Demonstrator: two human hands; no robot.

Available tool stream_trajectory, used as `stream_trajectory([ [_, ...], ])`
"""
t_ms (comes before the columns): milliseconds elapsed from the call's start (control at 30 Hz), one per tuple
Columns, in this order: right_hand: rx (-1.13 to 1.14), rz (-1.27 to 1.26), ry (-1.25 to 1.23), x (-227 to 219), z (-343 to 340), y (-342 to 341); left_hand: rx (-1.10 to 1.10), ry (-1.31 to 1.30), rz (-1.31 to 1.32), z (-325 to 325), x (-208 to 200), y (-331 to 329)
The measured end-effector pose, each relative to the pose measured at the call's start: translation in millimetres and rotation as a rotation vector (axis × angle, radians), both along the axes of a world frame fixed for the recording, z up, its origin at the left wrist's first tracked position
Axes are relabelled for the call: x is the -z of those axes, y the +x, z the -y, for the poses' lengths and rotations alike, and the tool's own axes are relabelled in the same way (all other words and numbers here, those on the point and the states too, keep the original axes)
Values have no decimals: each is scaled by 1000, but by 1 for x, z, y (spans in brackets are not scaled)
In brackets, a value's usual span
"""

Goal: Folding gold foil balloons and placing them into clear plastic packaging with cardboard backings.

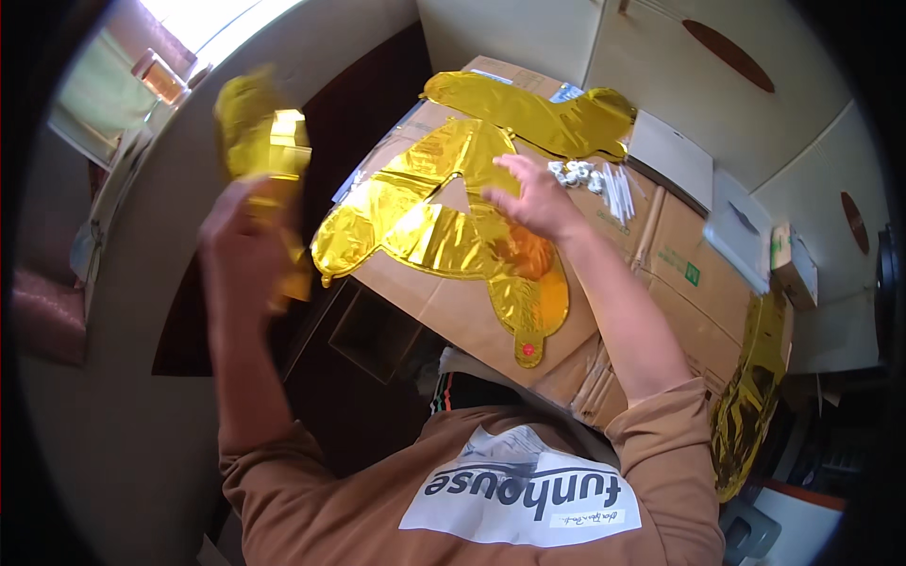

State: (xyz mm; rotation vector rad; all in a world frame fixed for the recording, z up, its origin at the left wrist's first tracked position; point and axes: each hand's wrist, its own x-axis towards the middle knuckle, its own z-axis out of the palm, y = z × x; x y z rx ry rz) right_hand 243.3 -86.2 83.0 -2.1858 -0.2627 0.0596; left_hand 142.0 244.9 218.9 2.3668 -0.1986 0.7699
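My left hand [243, 236], smeared by motion, is raised off the left side of the cardboard and closed around a gold foil balloon [247, 127]. That balloon's shape is blurred, with parts hanging above and below the fist. A flat gold foil balloon shaped like a letter A [425, 236] lies on the cardboard in front of me, a red dot on its near tab. Over its right part is my right hand [543, 203], fingers apart, holding nothing. Whether it touches the foil I cannot tell.
Flattened cardboard boxes [698, 311] form the work surface. At its far side lies another gold foil balloon [528, 111]. Small white pieces [578, 175] and thin white sticks [618, 193] lie to the right. More gold foil [750, 396] hangs at the right edge, below a small box [795, 266].
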Motion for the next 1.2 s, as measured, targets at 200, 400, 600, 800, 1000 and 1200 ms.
stream_trajectory([
  [200, -10, -644, 629, -46, 86, -84, 703, 335, -294, 211, 91, -62],
  [400, 403, -352, 133, -24, 210, -170, 1352, 220, -698, 265, 77, -91],
  [600, 527, 75, -160, 56, 315, -206, 1143, 367, -194, 315, 156, -31],
  [800, 437, 194, -763, 31, 315, -263, 1050, 521, -109, 317, 170, -25],
  [1000, 540, 384, -372, 42, 366, -274, 1026, 539, -195, 320, 165, -26],
  [1200, 1288, 105, -460, 63, 505, -257, 1047, 559, -155, 338, 149, -29],
])
